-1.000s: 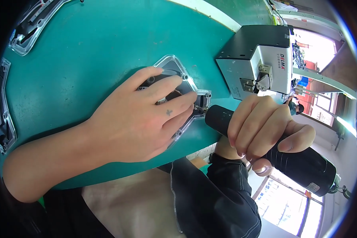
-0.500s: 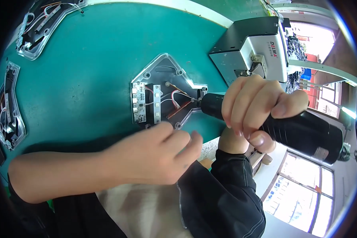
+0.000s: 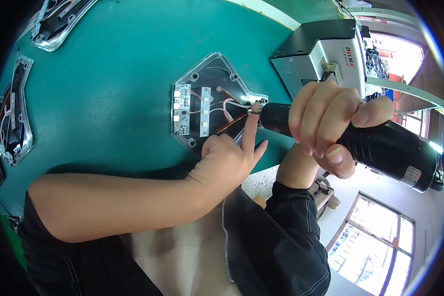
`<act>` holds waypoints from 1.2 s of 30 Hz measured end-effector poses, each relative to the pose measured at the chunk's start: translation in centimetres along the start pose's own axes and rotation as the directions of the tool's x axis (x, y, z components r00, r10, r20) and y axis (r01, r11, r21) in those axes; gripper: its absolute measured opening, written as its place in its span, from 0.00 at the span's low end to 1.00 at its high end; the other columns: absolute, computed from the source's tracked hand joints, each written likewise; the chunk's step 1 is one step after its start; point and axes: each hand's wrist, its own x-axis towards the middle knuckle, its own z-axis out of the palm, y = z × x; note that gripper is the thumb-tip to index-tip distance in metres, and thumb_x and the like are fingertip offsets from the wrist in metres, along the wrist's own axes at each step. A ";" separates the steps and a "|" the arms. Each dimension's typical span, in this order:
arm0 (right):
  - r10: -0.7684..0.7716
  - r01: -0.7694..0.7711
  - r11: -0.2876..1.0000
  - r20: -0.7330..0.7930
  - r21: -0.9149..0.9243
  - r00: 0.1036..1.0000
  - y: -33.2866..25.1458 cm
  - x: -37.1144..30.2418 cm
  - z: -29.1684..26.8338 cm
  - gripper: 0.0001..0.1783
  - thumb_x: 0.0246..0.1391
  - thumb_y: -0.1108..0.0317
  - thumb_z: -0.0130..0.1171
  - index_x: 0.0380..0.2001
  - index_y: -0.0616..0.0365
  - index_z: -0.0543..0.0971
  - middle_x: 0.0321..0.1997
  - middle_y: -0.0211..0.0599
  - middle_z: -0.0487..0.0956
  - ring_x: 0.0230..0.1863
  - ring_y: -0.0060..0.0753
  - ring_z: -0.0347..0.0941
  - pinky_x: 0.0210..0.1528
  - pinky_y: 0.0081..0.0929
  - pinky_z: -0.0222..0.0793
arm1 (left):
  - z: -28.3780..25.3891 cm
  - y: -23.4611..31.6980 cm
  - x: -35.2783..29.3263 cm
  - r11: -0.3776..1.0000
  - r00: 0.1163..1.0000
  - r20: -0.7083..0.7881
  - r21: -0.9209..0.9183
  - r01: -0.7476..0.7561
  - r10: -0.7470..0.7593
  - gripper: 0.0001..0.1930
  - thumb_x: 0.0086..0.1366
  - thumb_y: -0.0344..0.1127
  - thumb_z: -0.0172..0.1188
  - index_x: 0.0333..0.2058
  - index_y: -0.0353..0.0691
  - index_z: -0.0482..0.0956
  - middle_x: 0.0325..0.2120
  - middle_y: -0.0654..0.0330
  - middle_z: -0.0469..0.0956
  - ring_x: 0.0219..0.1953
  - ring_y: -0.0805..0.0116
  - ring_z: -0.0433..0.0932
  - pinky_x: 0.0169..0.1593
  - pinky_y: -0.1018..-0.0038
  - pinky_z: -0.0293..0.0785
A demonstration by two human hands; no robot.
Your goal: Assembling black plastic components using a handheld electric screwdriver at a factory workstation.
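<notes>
My right hand (image 3: pixel 330 128) is wrapped round a thick black electric screwdriver (image 3: pixel 392 153). The tool lies slanted, its tip at the narrow right end of a dark plastic housing (image 3: pixel 222 66) with a clear rim. Beside that tip, the index finger of my left hand (image 3: pixel 229 153) reaches out and touches the bit or the housing edge; other fingers are partly bent, and nothing shows in them. Inside the housing are a white circuit board (image 3: pixel 182 109), a narrow LED strip (image 3: pixel 205 112), thin red and white wires and brown-red strips.
Similar housings with wiring lie at the far left (image 3: pixel 66 19) and the left edge (image 3: pixel 15 111) of the green table (image 3: pixel 108 98). A grey and black box-shaped machine (image 3: pixel 325 52) stands at the far right. Windows (image 3: pixel 375 241) show at the lower right.
My left hand has moved right and up, its index finger now stretched to the screwdriver tip. The housing and screwdriver sit slightly further right in view, as does the machine.
</notes>
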 end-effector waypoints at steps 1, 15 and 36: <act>-0.006 0.006 1.000 0.010 -0.005 1.000 0.2 0.1 0.1 0.23 0.58 0.74 0.58 0.54 0.54 0.63 0.22 0.26 0.76 0.18 0.19 0.75 0.21 0.18 0.72 | -0.2 -0.1 0.0 1.000 1.000 0.005 -0.005 0.008 -0.008 0.36 0.61 0.27 0.53 0.68 0.66 0.68 0.69 0.39 0.62 0.17 0.72 0.62 0.18 0.72 0.55; 0.106 -0.104 0.994 0.102 -0.029 0.989 -1.8 0.5 -0.2 0.21 0.59 0.75 0.60 0.51 0.51 0.63 0.24 0.26 0.76 0.20 0.20 0.76 0.22 0.17 0.73 | -1.2 0.9 0.4 0.989 0.996 0.091 0.141 -0.035 0.022 0.42 0.61 0.20 0.50 0.71 0.69 0.61 0.71 0.42 0.60 0.16 0.74 0.61 0.16 0.77 0.56; -0.242 0.151 0.970 -0.714 -0.190 0.657 -12.0 -0.2 -4.0 0.07 0.61 0.68 0.54 0.40 0.60 0.73 0.21 0.23 0.64 0.22 0.17 0.60 0.34 0.24 0.59 | -4.6 -9.3 -3.9 0.836 0.699 -0.615 -0.114 -0.537 0.365 0.24 0.51 0.46 0.68 0.49 0.53 0.83 0.53 0.53 0.78 0.33 0.60 0.73 0.36 0.65 0.72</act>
